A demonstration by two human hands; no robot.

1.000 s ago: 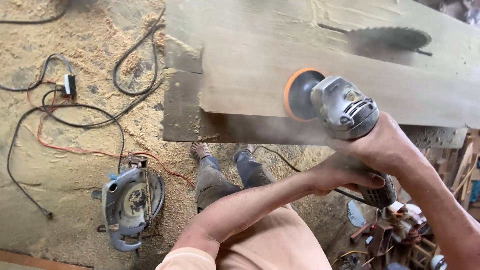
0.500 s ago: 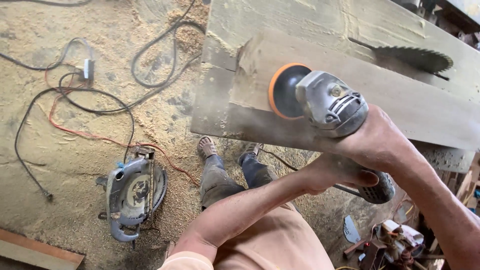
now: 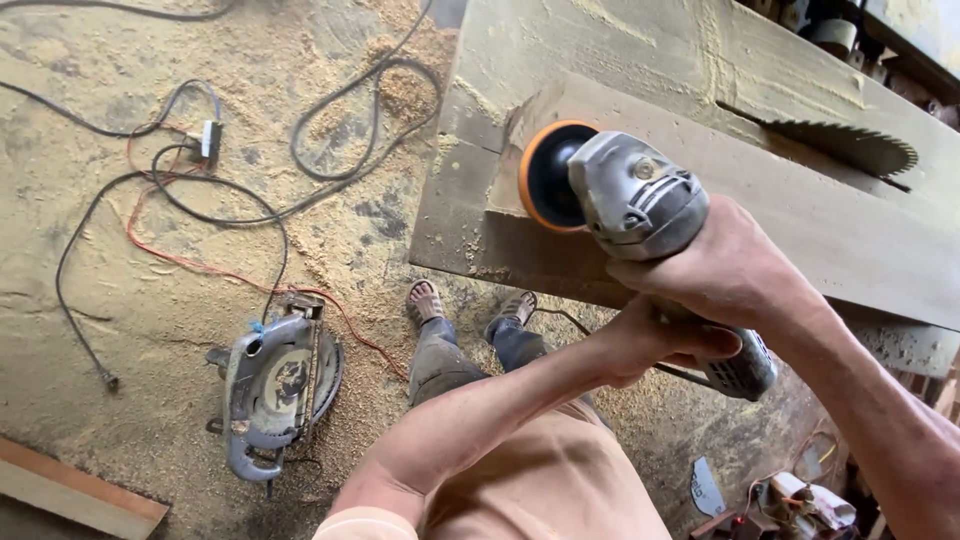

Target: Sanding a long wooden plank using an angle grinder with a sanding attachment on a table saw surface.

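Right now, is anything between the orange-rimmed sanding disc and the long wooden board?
Nothing visible. The orange-rimmed sanding disc of the grey angle grinder meets the long wooden board directly near its left end; both hands grip behind it.

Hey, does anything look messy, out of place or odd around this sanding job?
Yes. A circular saw lies on the sawdust-covered floor among tangled cables. A saw blade sticks up bare through the bench, behind the board being sanded.
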